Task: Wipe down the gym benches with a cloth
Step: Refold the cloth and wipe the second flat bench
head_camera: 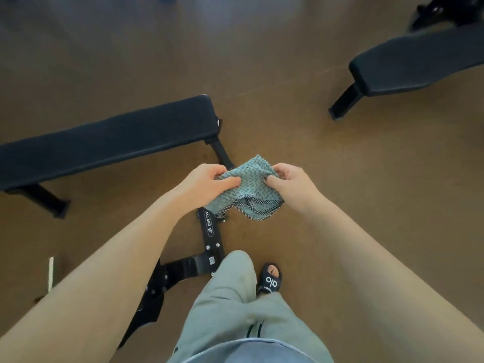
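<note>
A teal waffle-weave cloth [251, 187] with a checked black-and-white border hangs in the air between my hands, above the brown floor. My left hand [204, 183] pinches its left edge between thumb and fingers. My right hand [289, 183] pinches its right edge the same way. A flat black padded gym bench [104, 142] stands on the floor to the left, its near end just beyond my left hand. A second black padded bench [419, 64] stands at the upper right, running off the frame edge.
A black metal bench frame [209, 231] with bolts lies on the floor beneath my hands and beside my leg in grey trousers [235, 297]. My foot wears a black sandal [271, 279]. More dark equipment [445, 9] sits at the far upper right.
</note>
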`<state>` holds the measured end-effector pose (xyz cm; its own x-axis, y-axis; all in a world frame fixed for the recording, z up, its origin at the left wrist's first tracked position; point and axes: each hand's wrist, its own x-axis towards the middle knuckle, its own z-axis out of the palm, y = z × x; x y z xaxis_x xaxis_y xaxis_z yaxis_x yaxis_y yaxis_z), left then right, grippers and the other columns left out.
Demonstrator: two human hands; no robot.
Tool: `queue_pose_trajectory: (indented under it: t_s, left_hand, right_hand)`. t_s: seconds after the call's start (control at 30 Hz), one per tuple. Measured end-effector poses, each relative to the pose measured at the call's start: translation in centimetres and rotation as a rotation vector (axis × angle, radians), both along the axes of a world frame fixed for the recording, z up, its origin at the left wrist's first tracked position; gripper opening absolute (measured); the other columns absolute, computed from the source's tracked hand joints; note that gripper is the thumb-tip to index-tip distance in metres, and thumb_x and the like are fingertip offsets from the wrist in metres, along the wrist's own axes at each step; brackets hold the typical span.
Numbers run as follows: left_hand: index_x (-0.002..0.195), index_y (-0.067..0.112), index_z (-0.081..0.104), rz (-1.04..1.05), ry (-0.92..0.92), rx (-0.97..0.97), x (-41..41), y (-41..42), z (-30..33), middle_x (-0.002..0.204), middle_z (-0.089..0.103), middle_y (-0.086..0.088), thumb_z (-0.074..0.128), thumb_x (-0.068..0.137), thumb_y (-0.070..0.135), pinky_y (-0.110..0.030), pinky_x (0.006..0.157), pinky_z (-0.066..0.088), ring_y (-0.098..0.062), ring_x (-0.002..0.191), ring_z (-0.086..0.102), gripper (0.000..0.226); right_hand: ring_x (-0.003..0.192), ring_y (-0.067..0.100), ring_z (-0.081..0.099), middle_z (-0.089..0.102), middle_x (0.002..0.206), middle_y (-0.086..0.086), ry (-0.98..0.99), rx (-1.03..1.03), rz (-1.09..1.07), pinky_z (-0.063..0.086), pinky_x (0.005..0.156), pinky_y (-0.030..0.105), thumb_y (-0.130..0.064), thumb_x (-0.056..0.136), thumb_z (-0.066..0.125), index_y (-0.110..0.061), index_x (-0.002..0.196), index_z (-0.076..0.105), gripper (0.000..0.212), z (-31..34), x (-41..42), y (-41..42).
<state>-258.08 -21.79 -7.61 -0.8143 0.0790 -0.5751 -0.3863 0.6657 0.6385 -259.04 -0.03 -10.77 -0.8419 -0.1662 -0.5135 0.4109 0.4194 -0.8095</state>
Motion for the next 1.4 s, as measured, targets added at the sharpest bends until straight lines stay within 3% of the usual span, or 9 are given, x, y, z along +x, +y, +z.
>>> queue_pose_trajectory:
  t_s: [0.2, 0.4, 0.5, 0.8, 1.0, 1.07, 1.17, 1.27, 1.4]
  left_hand:
    - [0.103, 0.025, 0.067, 0.195, -0.093, 0.194, -4.6, -1.9, -1.4, 0.104, 0.072, 0.0, 0.07, 0.097, 0.028, -0.026, 0.073, 0.055, -0.015, 0.096, 0.071, 0.008]
    - [0.109, 0.017, 0.069, 0.376, -0.087, 0.209, -12.0, -5.1, -5.7, 0.108, 0.074, -0.005, 0.07, 0.097, 0.031, -0.04, 0.09, 0.06, -0.022, 0.1, 0.072, 0.019]
    - [0.105, 0.019, 0.068, 0.435, -0.086, 0.237, -16.9, -6.7, -8.0, 0.107, 0.074, -0.003, 0.067, 0.099, 0.031, -0.035, 0.087, 0.06, -0.018, 0.098, 0.072, 0.013]
    - [0.102, 0.018, 0.067, 0.645, -0.062, 0.186, -26.7, -11.9, -14.6, 0.101, 0.073, -0.001, 0.066, 0.1, 0.035, -0.031, 0.075, 0.057, -0.016, 0.093, 0.071, 0.017]
    - [0.107, 0.021, 0.067, 0.857, -0.041, 0.255, -32.7, -15.2, -25.2, 0.103, 0.076, 0.0, 0.065, 0.101, 0.03, -0.029, 0.069, 0.06, -0.017, 0.096, 0.074, 0.012]
    - [0.121, 0.026, 0.065, 0.828, -0.037, 0.195, -34.4, -16.5, -30.7, 0.118, 0.073, 0.003, 0.065, 0.101, 0.031, -0.039, 0.085, 0.062, -0.019, 0.111, 0.07, 0.022]
    - [0.158, 0.034, 0.032, 0.874, -0.024, 0.021, -35.8, -18.4, -38.8, 0.159, 0.042, 0.0, 0.062, 0.102, 0.035, -0.045, 0.113, 0.046, -0.022, 0.141, 0.048, 0.063]
    - [0.163, 0.032, 0.02, 0.974, 0.063, -0.116, -36.6, -20.1, -46.2, 0.167, 0.029, -0.004, 0.056, 0.104, 0.036, -0.044, 0.121, 0.031, -0.023, 0.153, 0.029, 0.069]
    - [0.147, 0.019, 0.048, 0.982, 0.281, -0.474, -37.5, -22.7, -54.0, 0.15, 0.047, -0.007, 0.053, 0.105, 0.03, -0.042, 0.111, 0.036, -0.029, 0.138, 0.042, 0.044]
  right_hand:
    - [0.096, 0.021, 0.074, 0.076, 0.102, 0.0, -0.109, -0.057, 0.053, 0.06, 0.09, 0.046, -0.018, 0.104, 0.053, -0.025, 0.103, 0.068, 0.017, -0.9, -7.8, -1.8]
    - [0.095, 0.016, 0.071, 0.074, 0.103, -0.003, -0.041, 0.026, 0.156, 0.06, 0.088, 0.037, -0.02, 0.105, 0.052, -0.022, 0.11, 0.07, 0.018, -3.1, -16.9, -5.3]
    - [0.095, 0.015, 0.07, 0.073, 0.104, -0.004, -0.01, 0.098, 0.181, 0.056, 0.08, 0.03, -0.021, 0.106, 0.05, -0.017, 0.12, 0.07, 0.024, -5.1, -22.3, -7.6]
    - [0.092, 0.013, 0.067, 0.071, 0.097, -0.01, 0.07, 0.175, 0.374, 0.056, 0.076, 0.033, -0.023, 0.106, 0.049, -0.029, 0.107, 0.067, 0.02, -12.1, -35.9, -15.2]
    - [0.06, 0.003, 0.055, 0.069, 0.093, -0.004, 0.235, 0.176, 0.521, 0.038, 0.049, 0.012, -0.018, 0.105, 0.049, -0.024, 0.117, 0.067, 0.022, -22.5, -45.5, -21.0]
    - [0.078, 0.001, 0.058, 0.065, 0.118, -0.001, 0.324, 0.242, 0.656, 0.043, 0.067, 0.012, -0.025, 0.105, 0.048, -0.025, 0.142, 0.053, 0.037, -27.9, -48.8, -23.4]
    - [0.141, 0.029, 0.036, 0.04, 0.152, 0.011, 0.525, 0.606, 0.871, 0.035, 0.115, 0.043, -0.042, 0.106, 0.039, -0.025, 0.161, 0.019, 0.061, -36.7, -52.5, -26.2]
    - [0.152, 0.034, 0.024, 0.036, 0.16, 0.015, 0.75, 0.689, 0.984, 0.019, 0.125, 0.049, -0.037, 0.107, 0.039, -0.016, 0.158, 0.032, 0.056, -43.8, -51.9, -28.1]
    - [0.158, 0.029, 0.009, 0.018, 0.169, 0.012, 0.773, 0.594, 1.039, 0.008, 0.129, 0.045, -0.043, 0.109, 0.027, -0.018, 0.162, 0.021, 0.059, -51.3, -46.9, -30.6]
